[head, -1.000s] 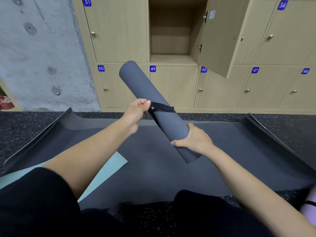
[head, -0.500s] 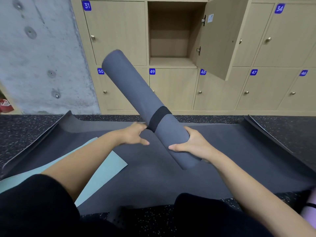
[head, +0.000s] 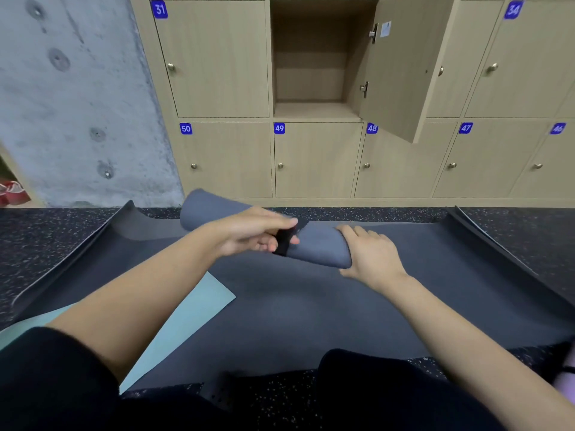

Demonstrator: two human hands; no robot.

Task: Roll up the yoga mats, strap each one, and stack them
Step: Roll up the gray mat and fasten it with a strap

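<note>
Grey rolled mat [head: 317, 248], I see: left hand [head: 252, 234] grips its black strap [head: 282, 243], right hand [head: 371, 258] clasps the right end.

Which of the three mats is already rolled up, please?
The grey mat held between the left hand and right hand, with a black strap round it; the dark mat and the teal mat lie spread out.
</note>
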